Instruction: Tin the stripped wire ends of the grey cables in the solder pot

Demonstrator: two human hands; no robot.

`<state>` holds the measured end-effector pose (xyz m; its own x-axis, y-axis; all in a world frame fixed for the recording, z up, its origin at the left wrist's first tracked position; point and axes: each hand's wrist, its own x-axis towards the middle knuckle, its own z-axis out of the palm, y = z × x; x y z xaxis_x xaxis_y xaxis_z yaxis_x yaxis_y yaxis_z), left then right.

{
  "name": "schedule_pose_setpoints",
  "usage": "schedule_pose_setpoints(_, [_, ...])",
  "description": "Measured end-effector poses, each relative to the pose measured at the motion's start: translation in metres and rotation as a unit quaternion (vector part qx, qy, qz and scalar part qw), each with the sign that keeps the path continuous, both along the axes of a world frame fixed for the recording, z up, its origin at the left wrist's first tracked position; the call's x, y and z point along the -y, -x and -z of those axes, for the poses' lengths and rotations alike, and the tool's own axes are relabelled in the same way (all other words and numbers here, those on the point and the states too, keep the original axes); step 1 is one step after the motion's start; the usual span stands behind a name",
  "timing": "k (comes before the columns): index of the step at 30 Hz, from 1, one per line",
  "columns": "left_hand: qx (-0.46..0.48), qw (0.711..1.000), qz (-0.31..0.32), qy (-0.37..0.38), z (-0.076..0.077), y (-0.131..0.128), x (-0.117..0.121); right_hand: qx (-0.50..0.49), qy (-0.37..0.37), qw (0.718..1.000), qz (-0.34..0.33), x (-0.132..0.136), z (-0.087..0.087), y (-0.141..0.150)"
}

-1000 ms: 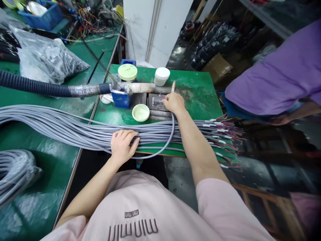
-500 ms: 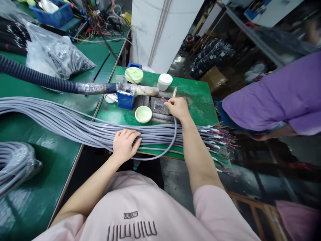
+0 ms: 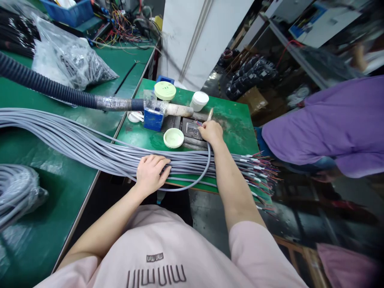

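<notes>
L hand [image 3: 151, 174] lies spread on a thick bundle of grey cables [image 3: 99, 148], fingers apart & slightly curved, not clamped. R hand [image 3: 211, 133] is pinched together on thin coloured wires [image 3: 198, 124] right at the edge of a metal plate [image 3: 192, 129] set into a small green bench [image 3: 234, 108]; fingertips partly hidden. All places below are rel. to that plate. Just L of it: 1 blue box [image 3: 153, 119], w/ a black corrugated hose [image 3: 45, 84] running L across the bundle's far side, its foil-taped end [image 3: 114, 104] reaching the box. Nearer the person: 1 pale green lid [image 3: 173, 138]. Beyond it: 1 green-topped tub [image 3: 165, 91], 1 white tub [image 3: 199, 101], 1 wooden-handled tool [image 3: 210, 114], prob. a brush. Further L: 1 small white dish [image 3: 135, 116]. Cable ends w/ white sleeves & coloured wires [image 3: 258, 168] fan out to the R, too many to count; 1 grey cable [image 3: 195, 180] loops below R wrist. Far L on a long green bench [image 3: 60, 192]: 1 plastic-wrapped cable coil [image 3: 18, 192], 1 bag of black parts [image 3: 72, 60], 1 blue crate [image 3: 67, 6]. To the R, well apart: a co-worker's purple shirt [image 3: 324, 128].
</notes>
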<state>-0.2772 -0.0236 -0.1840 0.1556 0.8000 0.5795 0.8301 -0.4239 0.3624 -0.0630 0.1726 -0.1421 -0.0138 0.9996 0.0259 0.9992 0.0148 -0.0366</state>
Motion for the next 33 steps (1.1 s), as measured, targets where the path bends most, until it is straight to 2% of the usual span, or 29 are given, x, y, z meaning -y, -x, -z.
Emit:
schedule_pose_setpoints(10, [0.008, 1.000, 0.000, -0.001, 0.001, 0.000, 0.000, -0.006, -0.001, 1.000, 0.008, 0.000, 0.000, -0.002])
schedule_pose_setpoints(14, [0.020, 1.000, 0.004, 0.002, 0.002, 0.000, 0.000, -0.115, -0.053, 0.992, -0.009, 0.016, -0.012, -0.007])
schedule_pose_setpoints(16, [0.030, 1.000, 0.005, 0.007, 0.002, 0.000, 0.000, -0.207, -0.086, 0.973, -0.046, 0.035, -0.021, -0.008])
schedule_pose_setpoints(19, [0.079, 0.997, 0.009, 0.005, 0.000, 0.001, 0.000, -0.340, -0.120, 0.928, -0.100, 0.076, -0.031, -0.004])
schedule_pose_setpoints(22, [0.226, 0.974, 0.032, -0.002, -0.004, -0.003, 0.002, -0.443, -0.116, 0.882, -0.111, 0.118, -0.031, 0.007])
schedule_pose_setpoints(25, [0.417, 0.905, 0.071, 0.049, -0.009, -0.014, 0.006, -0.525, -0.091, 0.840, -0.104, 0.151, -0.023, 0.018])
schedule_pose_setpoints(27, [0.533, 0.830, 0.104, 0.128, -0.011, -0.025, 0.007, -0.565, -0.075, 0.815, -0.101, 0.167, -0.017, 0.025])
schedule_pose_setpoints(31, [0.692, 0.652, 0.168, 0.261, -0.013, -0.046, 0.009, -0.610, -0.054, 0.782, -0.114, 0.188, -0.008, 0.037])
schedule_pose_setpoints(33, [0.732, 0.599, 0.171, 0.276, -0.013, -0.054, 0.010, -0.626, -0.038, 0.770, -0.121, 0.193, -0.006, 0.041])
